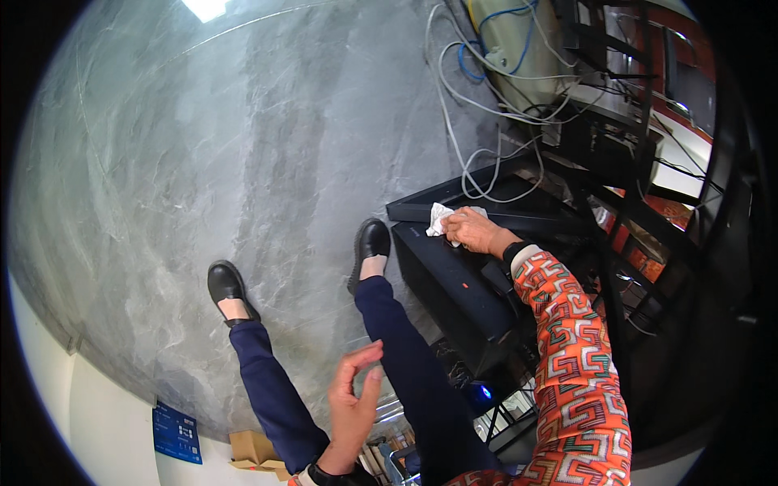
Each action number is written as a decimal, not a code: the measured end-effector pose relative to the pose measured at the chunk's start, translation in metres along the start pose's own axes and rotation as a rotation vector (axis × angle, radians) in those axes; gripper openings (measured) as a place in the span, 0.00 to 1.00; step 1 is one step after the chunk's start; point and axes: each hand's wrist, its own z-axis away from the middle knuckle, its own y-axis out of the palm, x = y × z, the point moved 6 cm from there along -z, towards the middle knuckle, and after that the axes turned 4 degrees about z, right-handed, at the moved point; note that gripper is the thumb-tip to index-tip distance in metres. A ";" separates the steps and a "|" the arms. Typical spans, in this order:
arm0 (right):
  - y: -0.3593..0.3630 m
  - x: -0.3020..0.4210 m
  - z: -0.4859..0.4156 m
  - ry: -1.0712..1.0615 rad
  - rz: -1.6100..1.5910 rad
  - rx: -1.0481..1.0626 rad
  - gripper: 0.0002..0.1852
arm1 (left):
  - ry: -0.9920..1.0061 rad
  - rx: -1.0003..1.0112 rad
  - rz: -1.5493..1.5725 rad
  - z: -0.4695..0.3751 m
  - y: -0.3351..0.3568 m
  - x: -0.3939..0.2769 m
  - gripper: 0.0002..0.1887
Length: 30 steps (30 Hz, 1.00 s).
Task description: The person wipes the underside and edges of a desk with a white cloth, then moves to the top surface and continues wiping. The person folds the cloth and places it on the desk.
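Note:
My right hand (477,232) grips a crumpled white cloth or tissue (439,217) and presses it near the far end of a long black device (450,267). That device has a box shape, a small orange-red mark on top and faint lettering at its end. A flat black frame or panel (413,209) runs along its far side, close to my fingers. In front of my body, my left hand (355,389) hangs in the air beside my leg. Its fingers are curved, the thumb stands apart, and nothing is in it.
Loose white cables (450,121) loop over the grey floor (200,152) and the black panel. Past them stands a pale green cylinder-like object (523,54). Black metal racking (644,225) with electronics rises at right. A cardboard box (252,446) and blue poster (176,431) are at lower left.

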 end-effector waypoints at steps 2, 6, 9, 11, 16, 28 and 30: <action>-0.010 -0.005 0.026 0.046 0.019 0.013 0.11 | -0.028 -0.077 0.017 0.000 -0.007 0.004 0.13; -0.037 -0.018 0.092 0.143 0.060 0.048 0.10 | -0.021 -0.106 0.003 0.000 -0.011 0.010 0.12; -0.044 -0.031 0.138 0.246 0.011 0.223 0.12 | 0.004 -0.094 -0.006 0.000 -0.013 0.014 0.12; -0.058 -0.035 0.165 0.351 0.011 0.208 0.09 | 0.027 -0.086 -0.013 0.001 -0.014 0.016 0.11; -0.093 -0.067 0.233 0.885 0.041 0.419 0.12 | 0.015 -0.084 -0.015 0.005 -0.017 0.022 0.11; -0.114 -0.093 0.281 1.477 -0.062 0.276 0.25 | 0.023 -0.045 -0.035 0.011 -0.018 0.017 0.12; -0.118 -0.088 0.284 1.445 -0.140 0.216 0.23 | 0.052 -0.061 -0.042 0.011 -0.022 0.015 0.12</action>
